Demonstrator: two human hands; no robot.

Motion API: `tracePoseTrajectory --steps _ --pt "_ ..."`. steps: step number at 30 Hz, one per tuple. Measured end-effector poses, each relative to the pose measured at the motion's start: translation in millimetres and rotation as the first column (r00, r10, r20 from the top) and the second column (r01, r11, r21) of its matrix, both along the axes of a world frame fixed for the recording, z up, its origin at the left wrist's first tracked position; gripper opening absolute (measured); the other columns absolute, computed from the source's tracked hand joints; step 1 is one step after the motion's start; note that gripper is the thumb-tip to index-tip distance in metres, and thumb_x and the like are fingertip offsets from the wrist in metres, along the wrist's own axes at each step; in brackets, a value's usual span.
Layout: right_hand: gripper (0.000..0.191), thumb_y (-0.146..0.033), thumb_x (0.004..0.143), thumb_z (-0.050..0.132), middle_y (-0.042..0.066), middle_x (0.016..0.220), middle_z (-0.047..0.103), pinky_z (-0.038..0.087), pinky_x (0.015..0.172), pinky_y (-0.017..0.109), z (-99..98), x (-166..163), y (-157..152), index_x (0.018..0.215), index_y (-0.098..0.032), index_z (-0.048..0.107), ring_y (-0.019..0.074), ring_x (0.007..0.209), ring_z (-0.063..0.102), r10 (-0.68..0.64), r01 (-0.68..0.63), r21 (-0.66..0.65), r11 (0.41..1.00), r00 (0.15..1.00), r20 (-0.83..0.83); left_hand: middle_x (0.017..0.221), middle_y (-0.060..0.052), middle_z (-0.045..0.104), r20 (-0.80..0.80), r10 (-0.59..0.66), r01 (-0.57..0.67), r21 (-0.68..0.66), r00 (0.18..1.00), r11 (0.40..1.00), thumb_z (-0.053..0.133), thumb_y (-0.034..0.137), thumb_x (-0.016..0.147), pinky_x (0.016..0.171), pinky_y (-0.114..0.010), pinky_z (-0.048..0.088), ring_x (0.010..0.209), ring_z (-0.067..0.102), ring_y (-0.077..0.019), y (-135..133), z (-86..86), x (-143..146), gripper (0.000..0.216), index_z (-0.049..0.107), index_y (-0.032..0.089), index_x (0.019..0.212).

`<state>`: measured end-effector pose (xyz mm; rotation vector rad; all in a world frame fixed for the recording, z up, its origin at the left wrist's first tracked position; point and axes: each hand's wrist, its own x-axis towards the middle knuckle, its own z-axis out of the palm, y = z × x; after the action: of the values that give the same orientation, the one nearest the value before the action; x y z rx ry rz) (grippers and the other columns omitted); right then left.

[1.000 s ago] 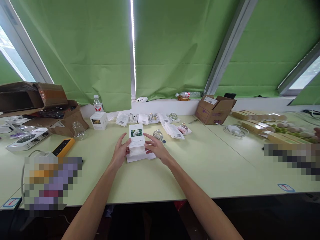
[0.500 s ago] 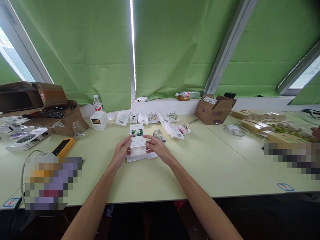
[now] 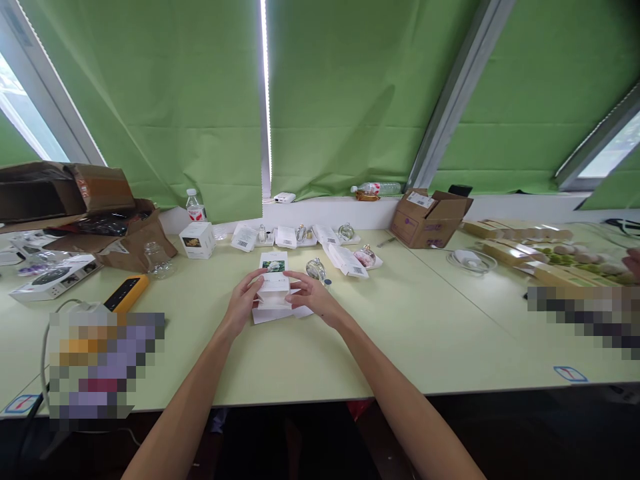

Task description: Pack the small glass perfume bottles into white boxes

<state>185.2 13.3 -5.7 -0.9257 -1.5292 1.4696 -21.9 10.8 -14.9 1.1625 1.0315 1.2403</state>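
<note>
While holding white flower-printed box [image 3: 275, 287] between left hand [image 3: 243, 305] and right hand [image 3: 316, 297], presses both sides with half-curled fingers, each hand bent only as far as box width allows. Has box over white card [image 3: 265, 316] on tabletop [image 3: 425, 327]; cannot tell whether touching. Has round glass bottle [image 3: 315, 269] just beyond right hand, near small dark piece [image 3: 327, 284]. Faces barcoded white boxes [image 3: 287, 237] farther back, white cube-like box [image 3: 197, 241] at left, cardboard carton [image 3: 425, 223] at right.

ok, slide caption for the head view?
Left hand and right hand hold a flower-print white box at a pale table, near a clear bottle.
</note>
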Motion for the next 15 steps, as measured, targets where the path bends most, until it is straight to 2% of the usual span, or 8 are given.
tracePoseTrajectory --steps 6,15 --pt "0.063 -0.031 0.071 0.075 0.006 0.102 0.065 0.055 0.079 0.034 4.5 0.9 -2.9 0.130 -0.028 0.053 0.0167 0.085 0.064 0.013 -0.013 0.001 1.000 1.000 0.002 0.117 -0.006 0.064 0.073 -0.009 0.010 -0.018 0.997 1.000 0.064 0.052 0.076 0.061 -0.023 0.044 0.079 0.063 -0.0172 0.6 1.0 -1.3 0.055 0.060 0.027 0.125" --pt "0.068 -0.029 0.066 0.079 0.005 0.099 0.065 0.054 0.077 0.033 3.8 3.0 -2.3 0.129 -0.028 0.053 0.0166 0.083 0.064 -0.004 0.004 -0.011 1.000 1.000 0.000 0.113 -0.006 0.066 0.037 -0.026 0.027 -0.024 0.999 0.999 0.067 0.051 0.074 0.066 -0.027 0.046 0.082 0.064 -0.0194 0.1 0.1 -0.7 0.056 0.060 0.029 0.124"
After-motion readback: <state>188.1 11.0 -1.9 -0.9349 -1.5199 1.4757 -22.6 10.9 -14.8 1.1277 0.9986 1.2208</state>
